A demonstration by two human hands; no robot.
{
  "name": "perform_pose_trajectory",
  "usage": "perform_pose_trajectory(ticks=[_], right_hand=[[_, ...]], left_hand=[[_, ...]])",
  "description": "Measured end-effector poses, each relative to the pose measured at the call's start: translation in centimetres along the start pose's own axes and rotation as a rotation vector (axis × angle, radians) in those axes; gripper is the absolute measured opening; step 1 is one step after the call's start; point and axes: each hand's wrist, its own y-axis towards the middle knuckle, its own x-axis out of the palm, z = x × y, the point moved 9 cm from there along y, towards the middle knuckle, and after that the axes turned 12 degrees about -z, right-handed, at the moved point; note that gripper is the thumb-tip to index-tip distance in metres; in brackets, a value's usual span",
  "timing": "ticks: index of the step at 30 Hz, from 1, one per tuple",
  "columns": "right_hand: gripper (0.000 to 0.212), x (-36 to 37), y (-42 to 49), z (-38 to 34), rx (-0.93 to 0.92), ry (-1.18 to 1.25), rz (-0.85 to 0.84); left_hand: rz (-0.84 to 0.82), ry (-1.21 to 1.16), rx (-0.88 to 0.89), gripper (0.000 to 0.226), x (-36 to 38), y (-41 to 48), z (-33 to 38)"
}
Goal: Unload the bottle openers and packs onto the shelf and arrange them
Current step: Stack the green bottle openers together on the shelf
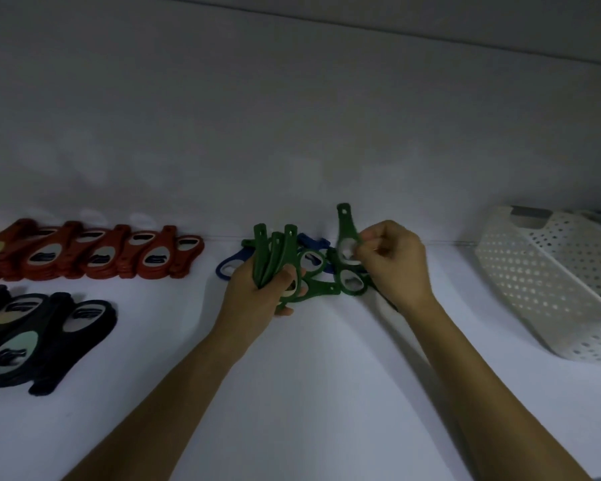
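On the shelf near the white basket, contents hidden, green openers are being clamped by fingers of the left hand, a single opener pinched by the right hand.

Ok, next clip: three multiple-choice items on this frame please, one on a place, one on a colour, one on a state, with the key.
1. Where on the shelf does the white basket sit?
A. far left
B. far right
C. dead centre

2. What colour is the bunch of openers that the left hand grips?
A. green
B. yellow
C. red

3. What is the right hand doing?
A. lying flat on the shelf
B. reaching into the basket
C. pinching a single opener

Key: 1 B, the basket lies at the right edge of the view; 2 A, the gripped handles are dark green; 3 C, its fingertips close on one green opener held upright.
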Motion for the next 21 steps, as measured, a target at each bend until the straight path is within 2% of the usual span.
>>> perform_pose_trajectory(ticks=[2, 3, 5, 10, 12, 15, 17, 21], right_hand=[[0.010, 3.0, -0.5, -0.6, 0.056, 0.413, -0.203], [0.007, 4.3, -0.8, -1.0, 0.064, 0.513, -0.290], [0.004, 5.7, -1.2, -1.4, 0.044, 0.513, -0.374], [0.028, 5.6, -1.0, -1.1, -0.023, 0.154, -0.304], [0.032, 4.2, -0.5, -0.4, 0.005, -0.031, -0.266], [0.032, 0.9, 0.4, 1.9, 0.146, -0.533, -0.245], [0.039, -0.3, 0.5, 3.7, 0.265, -0.814, -0.302], [0.029, -0.5, 0.7, 5.0, 0.338, -0.780, -0.347]], left_hand=[[0.003, -0.006, 0.005, 0.014, 0.0, 0.0, 0.1], [-0.001, -0.008, 0.016, 0.015, 0.1, 0.0, 0.4], [-0.013, -0.008, 0.042, 0.027, 0.2, 0.0, 0.9], [0.008, 0.056, 0.027, 0.028, 0.0, 0.1, 0.5], [0.039, 0.056, 0.020, 0.027, -0.4, 0.1, 0.1], [0.044, 0.031, 0.011, 0.023, -0.4, 0.1, 0.0], [0.033, 0.017, 0.010, 0.023, -0.3, 0.0, 0.0], [-0.027, 0.041, 0.004, 0.022, 0.4, 0.0, 0.2]])
